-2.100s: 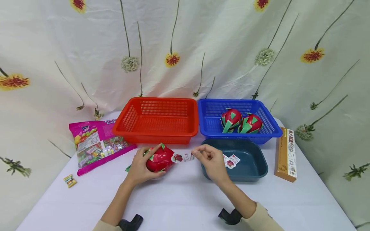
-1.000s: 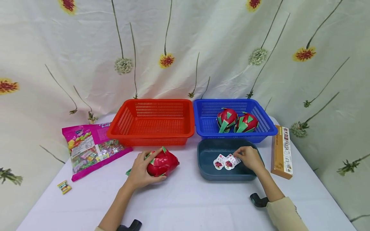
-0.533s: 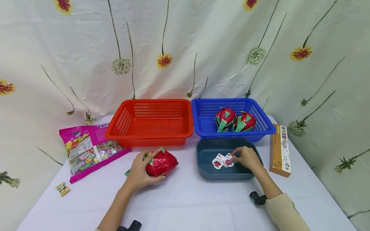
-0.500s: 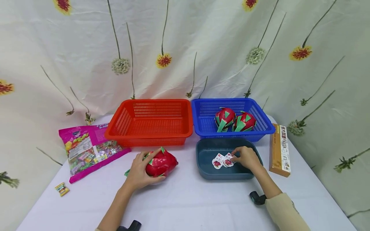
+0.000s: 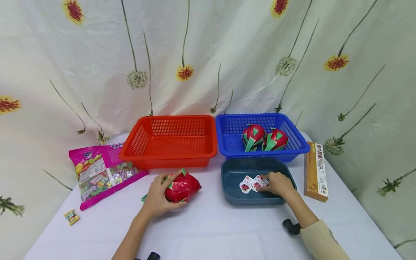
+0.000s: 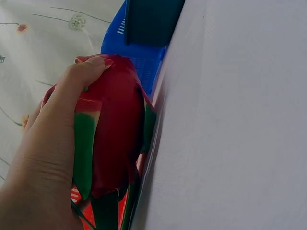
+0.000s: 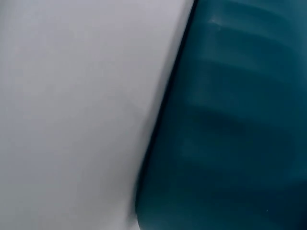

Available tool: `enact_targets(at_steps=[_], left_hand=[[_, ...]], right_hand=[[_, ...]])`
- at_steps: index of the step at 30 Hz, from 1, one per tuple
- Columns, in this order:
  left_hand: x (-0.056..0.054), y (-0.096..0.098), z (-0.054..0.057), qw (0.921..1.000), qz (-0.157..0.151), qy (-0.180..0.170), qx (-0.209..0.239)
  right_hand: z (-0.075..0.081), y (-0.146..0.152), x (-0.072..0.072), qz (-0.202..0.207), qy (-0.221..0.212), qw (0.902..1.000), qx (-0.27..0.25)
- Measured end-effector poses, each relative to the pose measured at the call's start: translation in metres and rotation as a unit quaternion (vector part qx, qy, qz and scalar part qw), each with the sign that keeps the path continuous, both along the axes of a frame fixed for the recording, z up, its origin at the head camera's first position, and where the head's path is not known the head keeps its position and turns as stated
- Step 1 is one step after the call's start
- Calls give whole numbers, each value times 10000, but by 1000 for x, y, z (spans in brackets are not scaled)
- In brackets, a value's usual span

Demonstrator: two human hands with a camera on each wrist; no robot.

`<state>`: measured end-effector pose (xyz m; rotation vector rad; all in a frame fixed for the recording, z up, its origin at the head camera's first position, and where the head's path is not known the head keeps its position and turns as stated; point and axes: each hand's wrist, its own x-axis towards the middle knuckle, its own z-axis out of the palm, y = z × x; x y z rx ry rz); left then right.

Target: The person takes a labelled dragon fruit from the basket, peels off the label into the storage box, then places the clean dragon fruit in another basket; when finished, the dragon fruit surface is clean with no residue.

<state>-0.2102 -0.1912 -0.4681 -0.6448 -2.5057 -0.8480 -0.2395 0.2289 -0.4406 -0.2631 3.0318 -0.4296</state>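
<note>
My left hand (image 5: 161, 195) grips a red toy dragon fruit (image 5: 182, 186) with green leaf flaps, lying on its side on the white tabletop. In the left wrist view the thumb lies along the dragon fruit (image 6: 117, 129); the other fingers are mostly hidden behind it. Inside the dark teal tray (image 5: 229, 196), my right hand (image 5: 278, 184) bends over small white paper tags (image 5: 245, 185) printed with a dragon fruit picture. Thumb and fingers meet the rightmost tag (image 5: 257, 181) at its edge, covering part of it. Only the tray's side (image 7: 230, 120) shows in the right wrist view.
Behind stand a red basket (image 5: 169, 161) and a blue basket (image 5: 234, 153), the blue one holding two more dragon fruits (image 5: 253, 136). A pink candy bag (image 5: 107, 173) and one small wrapped candy (image 5: 72, 217) lie left. A pasta box (image 5: 316, 171) lies right.
My right hand has carried a tag from beside the dragon fruit rightward into the tray, where its fingers have since shifted over the tags. My left hand has kept its grip.
</note>
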Motion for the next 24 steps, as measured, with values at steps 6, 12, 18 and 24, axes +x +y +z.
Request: enact_targets(at_steps=[6,12,18,24], left_hand=[[1,0,0,10000,3,-50,15],[1,1,1,10000,6,-76,12],[0,1,-1,10000,5,-73,-10],[-1,0,-1,9999,18,-155,13]], right_hand=[[1,0,3,191,-95,9993,307],[2,2,5,244,-148,9986,449],[1,3,7,300,-359,9973,566],[3,1,6,323,-478,9970,518]])
